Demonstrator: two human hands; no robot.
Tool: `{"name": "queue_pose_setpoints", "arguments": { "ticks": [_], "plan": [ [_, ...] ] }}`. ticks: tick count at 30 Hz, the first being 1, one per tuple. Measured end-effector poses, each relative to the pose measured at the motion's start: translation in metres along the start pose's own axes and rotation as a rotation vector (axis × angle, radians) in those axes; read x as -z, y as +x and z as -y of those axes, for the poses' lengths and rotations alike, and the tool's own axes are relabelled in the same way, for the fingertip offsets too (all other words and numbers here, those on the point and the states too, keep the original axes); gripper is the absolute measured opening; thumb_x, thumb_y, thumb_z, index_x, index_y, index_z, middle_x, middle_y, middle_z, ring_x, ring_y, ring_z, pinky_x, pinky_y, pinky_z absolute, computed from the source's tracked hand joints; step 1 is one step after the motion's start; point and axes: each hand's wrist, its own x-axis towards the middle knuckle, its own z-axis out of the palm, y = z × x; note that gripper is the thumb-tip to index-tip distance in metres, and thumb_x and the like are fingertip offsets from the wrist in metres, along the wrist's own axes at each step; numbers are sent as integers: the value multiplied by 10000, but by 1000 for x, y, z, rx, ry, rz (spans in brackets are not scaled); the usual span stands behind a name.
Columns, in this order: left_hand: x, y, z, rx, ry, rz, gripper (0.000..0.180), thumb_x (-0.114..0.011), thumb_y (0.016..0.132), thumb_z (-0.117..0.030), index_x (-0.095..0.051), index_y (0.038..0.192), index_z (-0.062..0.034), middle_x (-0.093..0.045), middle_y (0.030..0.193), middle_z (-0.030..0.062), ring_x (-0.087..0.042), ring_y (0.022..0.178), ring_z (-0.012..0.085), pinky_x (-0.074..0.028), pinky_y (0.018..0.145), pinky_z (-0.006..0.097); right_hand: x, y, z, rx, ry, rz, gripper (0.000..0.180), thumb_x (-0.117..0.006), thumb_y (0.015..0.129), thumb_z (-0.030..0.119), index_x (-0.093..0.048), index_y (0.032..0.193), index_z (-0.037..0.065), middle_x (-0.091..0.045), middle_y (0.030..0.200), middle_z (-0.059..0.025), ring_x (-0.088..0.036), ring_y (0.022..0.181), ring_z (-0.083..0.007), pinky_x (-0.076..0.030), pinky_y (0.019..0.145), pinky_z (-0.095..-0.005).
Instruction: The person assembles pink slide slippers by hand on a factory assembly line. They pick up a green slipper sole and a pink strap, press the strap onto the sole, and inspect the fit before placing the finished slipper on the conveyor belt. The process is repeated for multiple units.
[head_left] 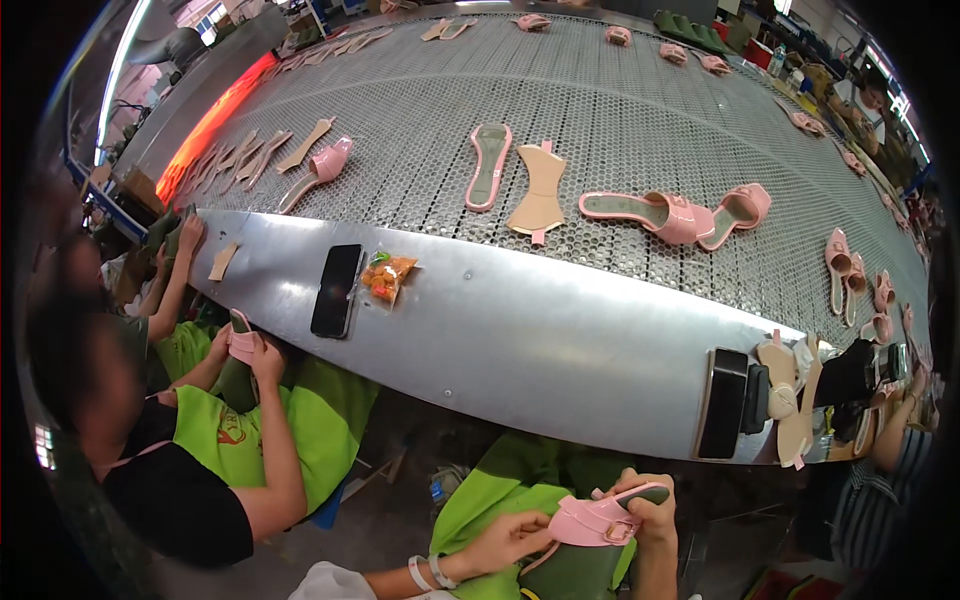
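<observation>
Above my lap, a pink slide sandal (592, 522) with a buckled strap sits on a dark green shoe last (572, 570). My right hand (652, 508) wraps round the sandal's raised end, with the thumb on top. At the sandal's left edge, the fingers of my left hand (508, 540) are drawn together and pinch the strap's edge. Part of the last is hidden behind my left hand and the strap. Bright green cloth (480, 500) covers my lap beneath the work.
A steel ledge (540, 350) edges a mesh conveyor (400, 120) bearing pink sandals (672, 216), insoles (490, 168) and beige upper pieces (540, 190). Phones (338, 290) and a snack bag (388, 278) lie on the ledge. At left, a co-worker (230, 430) handles another pink sandal (241, 345).
</observation>
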Motion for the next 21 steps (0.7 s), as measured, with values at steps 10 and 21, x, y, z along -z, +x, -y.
{"name": "queue_pose_setpoints", "arguments": {
  "ticks": [10,21],
  "plan": [
    [-3,9,-1,44,254,-115,225,-631,970,-205,-651,960,19,-659,821,4,-564,704,35,-454,607,218,-5,-2,-21,190,289,17,367,-762,673,221,-731,883,-78,-632,698,-158,-477,605,-157,-385,534,-288],
    [-4,15,1,36,36,2,295,-645,964,-271,-647,1079,2,-612,797,-25,-520,673,32,-411,596,192,-26,4,-9,373,275,110,268,-799,727,260,-661,802,43,-639,699,-73,-407,638,-130,-401,602,-294]
  ]
}}
